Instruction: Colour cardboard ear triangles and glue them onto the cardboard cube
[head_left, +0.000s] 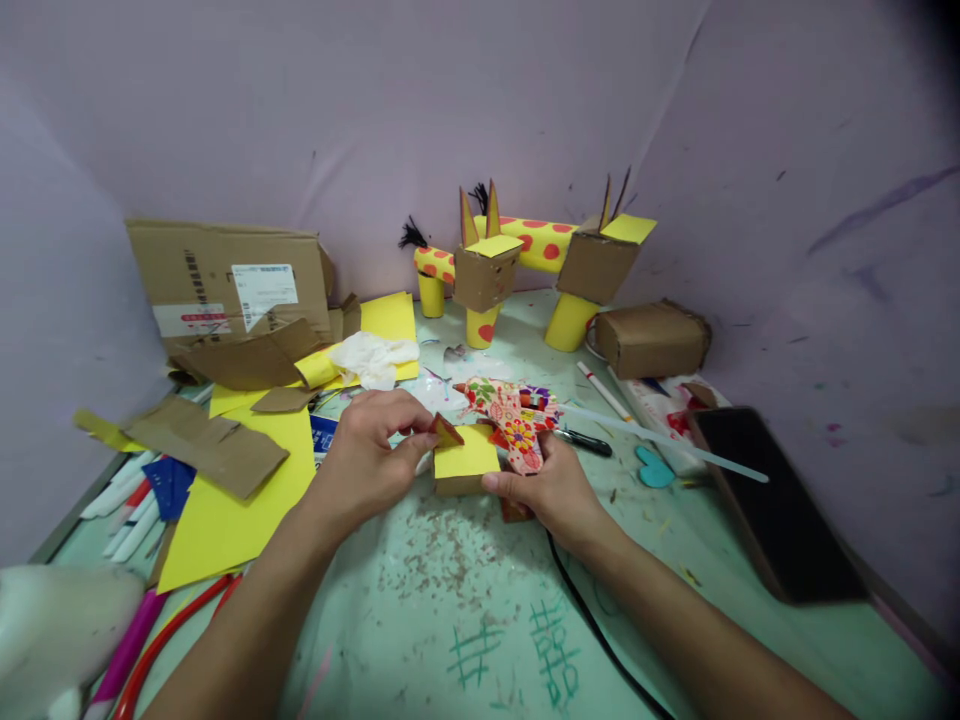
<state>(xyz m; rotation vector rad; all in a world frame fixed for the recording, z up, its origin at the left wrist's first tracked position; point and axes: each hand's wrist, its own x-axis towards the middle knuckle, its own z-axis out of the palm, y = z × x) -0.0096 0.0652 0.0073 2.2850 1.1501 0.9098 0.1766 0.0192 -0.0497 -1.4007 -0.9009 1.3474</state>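
My left hand [367,455] pinches a small brown cardboard triangle [447,432] against the top corner of a little cardboard box with a yellow paper top [466,462]. My right hand [551,490] grips the floral-patterned glue gun [514,418] beside the box, and its thumb rests on the box's front right edge. A glue stick [667,445] pokes out of the gun toward the right. The gun's black cord [592,620] trails toward me.
Two yellow cardboard animals with red dots [525,265] stand at the back. A flattened carton [225,280], cardboard scraps and yellow paper [225,510] lie left, markers [124,500] at the left edge. A cardboard block [651,338], a pen [604,390] and a dark phone [780,500] lie right.
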